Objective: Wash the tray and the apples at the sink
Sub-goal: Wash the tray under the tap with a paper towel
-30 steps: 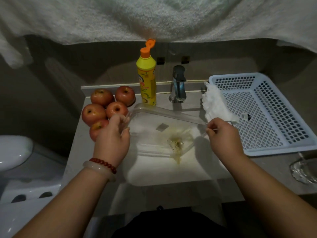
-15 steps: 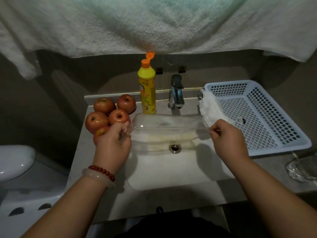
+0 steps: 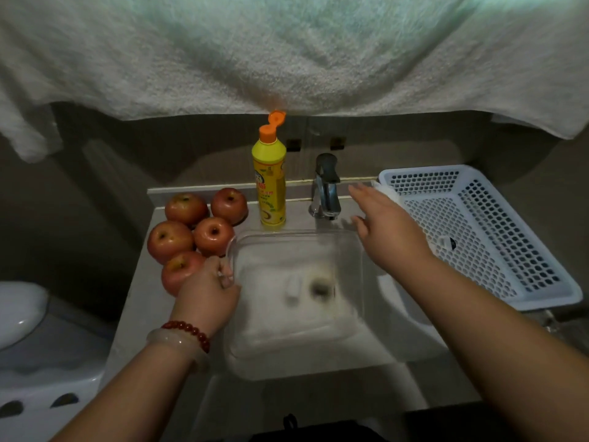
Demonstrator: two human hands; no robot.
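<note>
A clear plastic tray lies level over the white sink, its base facing me, slightly blurred. My left hand grips the tray's left rim. My right hand is off the tray, fingers spread and stretched toward the chrome tap, not touching it. Several red apples sit in a cluster on the counter left of the sink, just behind my left hand.
A yellow dish-soap bottle with its orange cap flipped open stands left of the tap. A white perforated basket with a white cloth at its near corner sits to the right. Towels hang overhead; a toilet is at far left.
The tray has turned from tilted on edge to flat over the sink. My right hand let go of its right rim and moved up toward the tap. My left hand kept its hold.
</note>
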